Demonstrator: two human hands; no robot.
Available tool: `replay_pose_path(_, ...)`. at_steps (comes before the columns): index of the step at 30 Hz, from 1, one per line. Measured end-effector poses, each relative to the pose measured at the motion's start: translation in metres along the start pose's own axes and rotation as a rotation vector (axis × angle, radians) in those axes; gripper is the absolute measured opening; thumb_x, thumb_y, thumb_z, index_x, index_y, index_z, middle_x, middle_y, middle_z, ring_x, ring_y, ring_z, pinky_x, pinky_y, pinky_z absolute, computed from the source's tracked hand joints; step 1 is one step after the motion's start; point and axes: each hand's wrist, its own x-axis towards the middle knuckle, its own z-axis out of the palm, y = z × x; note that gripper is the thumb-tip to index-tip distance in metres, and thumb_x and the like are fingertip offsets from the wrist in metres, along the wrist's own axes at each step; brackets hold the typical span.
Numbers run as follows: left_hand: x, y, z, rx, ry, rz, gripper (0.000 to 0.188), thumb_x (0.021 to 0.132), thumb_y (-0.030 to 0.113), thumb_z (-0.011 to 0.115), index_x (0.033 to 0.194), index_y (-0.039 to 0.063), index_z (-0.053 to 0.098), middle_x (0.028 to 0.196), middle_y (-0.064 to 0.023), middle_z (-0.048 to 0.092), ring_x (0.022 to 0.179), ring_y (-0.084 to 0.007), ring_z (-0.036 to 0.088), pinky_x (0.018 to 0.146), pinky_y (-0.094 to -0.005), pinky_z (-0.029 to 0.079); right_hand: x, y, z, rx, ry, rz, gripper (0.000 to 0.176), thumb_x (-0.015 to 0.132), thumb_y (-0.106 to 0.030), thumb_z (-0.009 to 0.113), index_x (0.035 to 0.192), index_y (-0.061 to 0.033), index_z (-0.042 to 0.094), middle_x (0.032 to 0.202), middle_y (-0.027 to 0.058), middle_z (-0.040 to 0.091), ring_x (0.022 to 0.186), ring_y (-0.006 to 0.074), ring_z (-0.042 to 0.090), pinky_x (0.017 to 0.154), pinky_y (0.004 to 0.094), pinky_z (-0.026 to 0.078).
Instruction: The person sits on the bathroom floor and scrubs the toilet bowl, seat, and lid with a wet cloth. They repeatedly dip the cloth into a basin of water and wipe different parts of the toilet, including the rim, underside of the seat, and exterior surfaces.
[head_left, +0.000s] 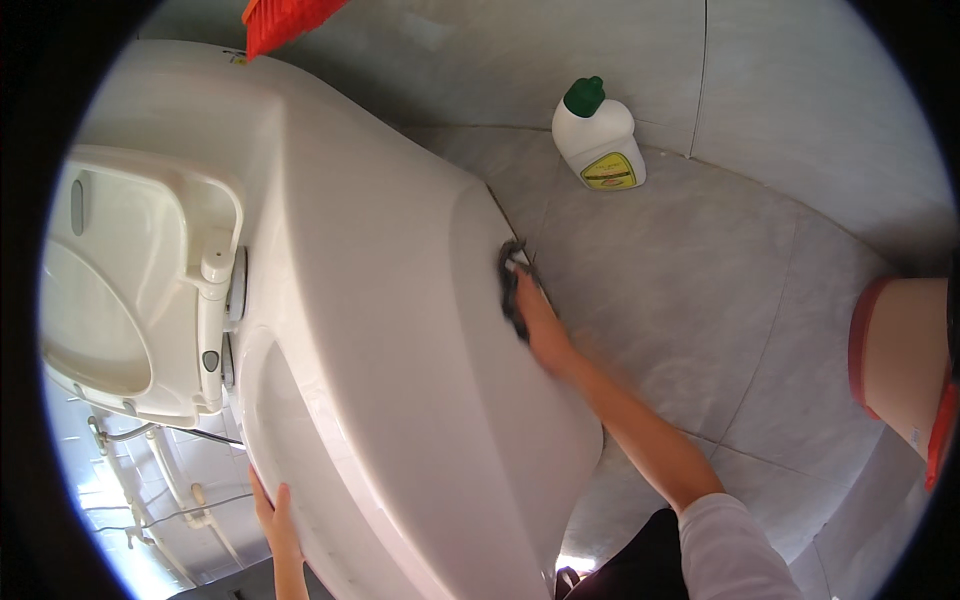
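A white ceramic toilet (382, 277) fills the left and middle of the picture, its seat and lid (112, 300) raised at the left. My right hand (541, 322) holds a dark cloth (511, 292) against the lower side of the toilet base, close to the floor; the hand is slightly blurred and its fingers are partly hidden. Lower left, my left hand (277, 517) rests on the rim of the bowl, thumb apart from the fingers, holding nothing.
A white bottle (600, 142) with a green cap stands on the grey tiled floor (675, 285) beside the wall. Red brush bristles (289, 22) show at the top edge. A beige bin with a reddish rim (900, 345) is at the right. Pipes (169, 469) run along the lower-left wall.
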Motion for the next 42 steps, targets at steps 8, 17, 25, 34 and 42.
replay_pose_path(8,-0.001,0.002,0.002,-0.048,-0.053,-0.029,0.065,0.085,0.019,0.051,0.14,0.007,0.018,0.139,-0.0087,0.028,0.121,-0.0209,0.036,0.098,-0.0307,0.03,-0.131,-0.111,-0.002,0.039,-0.076,-0.455,0.046,0.09,-0.023,0.031,0.131,-0.0029,0.038,0.141,0.0176,0.026,0.132,0.0334,0.02,0.107,0.0435,0.012)
replay_pose_path(17,0.004,0.005,0.003,-0.009,-0.073,0.042,0.065,0.086,0.02,0.052,0.14,0.007,0.018,0.142,-0.0094,0.025,0.125,-0.0217,0.031,0.101,-0.0305,0.026,-0.07,0.031,-0.034,-0.028,0.127,0.12,0.041,0.093,-0.01,0.028,0.131,0.0037,0.033,0.142,0.016,0.025,0.132,0.0307,0.02,0.107,0.0335,0.017)
replay_pose_path(25,-0.001,0.0,0.003,0.002,-0.043,-0.017,0.064,0.086,0.021,0.05,0.14,0.006,0.019,0.141,-0.0091,0.027,0.125,-0.0208,0.03,0.101,-0.0299,0.026,-0.178,-0.126,0.009,0.051,0.029,-0.439,0.046,0.084,-0.009,0.034,0.129,-0.0013,0.04,0.139,0.0196,0.029,0.131,0.0361,0.022,0.106,0.0457,0.012)
replay_pose_path(34,0.002,0.003,0.002,0.03,-0.054,0.017,0.063,0.087,0.021,0.049,0.14,0.006,0.019,0.141,-0.0084,0.027,0.125,-0.0203,0.031,0.101,-0.029,0.026,-0.208,0.031,-0.007,-0.074,0.257,0.117,0.044,0.09,-0.005,0.027,0.133,0.0042,0.025,0.141,0.0178,0.023,0.131,0.0301,0.021,0.107,0.038,0.014)
replay_pose_path(42,0.003,-0.001,0.001,0.015,-0.049,-0.009,0.064,0.087,0.02,0.051,0.14,0.008,0.018,0.14,-0.0079,0.029,0.121,-0.0201,0.037,0.097,-0.0293,0.033,-0.219,-0.132,0.017,0.172,0.053,-0.267,0.047,0.087,-0.015,0.03,0.132,0.0005,0.033,0.141,0.0211,0.022,0.132,0.0399,0.014,0.105,0.0506,0.011)
